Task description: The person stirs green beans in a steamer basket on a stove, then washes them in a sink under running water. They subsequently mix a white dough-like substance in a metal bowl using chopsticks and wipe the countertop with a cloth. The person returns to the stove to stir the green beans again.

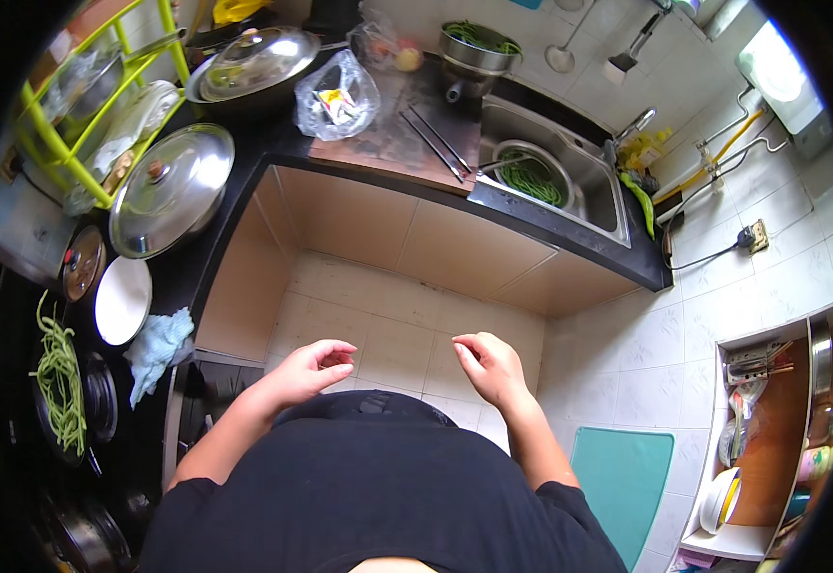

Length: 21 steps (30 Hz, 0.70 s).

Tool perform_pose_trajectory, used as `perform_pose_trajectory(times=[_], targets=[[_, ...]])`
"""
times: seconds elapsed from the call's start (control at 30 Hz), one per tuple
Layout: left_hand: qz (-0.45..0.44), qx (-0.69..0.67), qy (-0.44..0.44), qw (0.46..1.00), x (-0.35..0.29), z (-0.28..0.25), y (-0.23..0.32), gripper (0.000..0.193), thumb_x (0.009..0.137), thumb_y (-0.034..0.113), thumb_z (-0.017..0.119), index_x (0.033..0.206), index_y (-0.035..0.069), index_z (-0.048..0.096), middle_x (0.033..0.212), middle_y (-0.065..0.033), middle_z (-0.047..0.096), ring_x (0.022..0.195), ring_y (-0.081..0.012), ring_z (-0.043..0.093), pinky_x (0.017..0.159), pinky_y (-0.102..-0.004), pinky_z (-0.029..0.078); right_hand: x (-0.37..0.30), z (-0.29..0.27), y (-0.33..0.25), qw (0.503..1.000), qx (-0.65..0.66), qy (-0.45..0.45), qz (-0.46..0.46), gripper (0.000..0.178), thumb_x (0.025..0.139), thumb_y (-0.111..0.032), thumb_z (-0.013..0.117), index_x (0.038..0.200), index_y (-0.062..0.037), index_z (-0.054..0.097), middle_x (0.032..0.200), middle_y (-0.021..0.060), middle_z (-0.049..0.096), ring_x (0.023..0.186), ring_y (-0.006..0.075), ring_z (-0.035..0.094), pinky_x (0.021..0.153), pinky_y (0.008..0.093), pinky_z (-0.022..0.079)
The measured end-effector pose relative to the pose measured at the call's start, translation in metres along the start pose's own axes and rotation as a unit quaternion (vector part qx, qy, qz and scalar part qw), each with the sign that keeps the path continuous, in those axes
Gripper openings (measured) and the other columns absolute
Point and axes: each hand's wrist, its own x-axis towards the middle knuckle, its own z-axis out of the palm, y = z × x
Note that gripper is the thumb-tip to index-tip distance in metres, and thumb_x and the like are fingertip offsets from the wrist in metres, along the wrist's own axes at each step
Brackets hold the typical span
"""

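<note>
My left hand point(315, 369) hovers over the floor in front of my body, its fingers loosely bent and the thumb apart, with nothing in it. My right hand point(493, 367) is held at about the same height to the right, also empty, fingers slightly curled and the thumb away from them. Neither touches anything. Nearest on the left is a light blue cloth point(160, 351) at the counter edge, beside a white bowl point(123, 302). Ahead, a pair of chopsticks point(434, 145) lies on a wooden cutting board point(378, 153).
A sink point(603, 196) holds a metal basin with green beans point(531, 181). More beans fill a metal colander point(479, 50) behind it. Long green beans point(59, 382) lie far left. Lidded pans point(259, 65) and a green rack point(58, 143) crowd the left counter. Shelves point(760, 487) stand right.
</note>
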Motion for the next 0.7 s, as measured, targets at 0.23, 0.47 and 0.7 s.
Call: perform_pose_trajectory(times=[0.23,0.47,0.7], targets=[[-0.068,0.034,-0.079,0.994,0.118,0.017,0.023,0.038,0.087,0.022,0.059,0.118,0.002,0.05,0.109,-0.0081,0.056,0.103,-0.0149,0.051,0.091,-0.0292,0.041,0.01,-0.018,0.075,0.99,0.067,0.015,0.121,0.016,0.082,-0.02,0.059,0.088,-0.0066,0.065,0.078,0.0085,0.062,0.073,0.0234,0.06,0.065,0.0306,0.047],[-0.033,-0.009,-0.099,0.994,0.267,0.001,0.045,0.033,0.087,0.018,0.059,0.114,0.001,0.052,0.107,-0.0069,0.057,0.101,-0.0141,0.052,0.09,-0.0293,0.041,0.096,-0.04,0.143,0.974,0.101,0.04,0.199,0.015,0.083,-0.013,0.059,0.093,-0.0025,0.064,0.077,0.0049,0.058,0.067,0.0116,0.054,0.059,0.0237,0.043],[0.334,0.489,0.141,0.794,0.443,-0.05,0.115,0.032,0.07,0.009,0.058,0.103,0.008,0.059,0.107,-0.0092,0.056,0.091,-0.0298,0.056,0.077,-0.0376,0.048,0.224,-0.087,0.164,0.993,0.02,0.033,0.108,0.014,0.081,-0.015,0.06,0.092,-0.0057,0.065,0.077,0.008,0.06,0.068,0.0197,0.059,0.061,0.0282,0.046]])
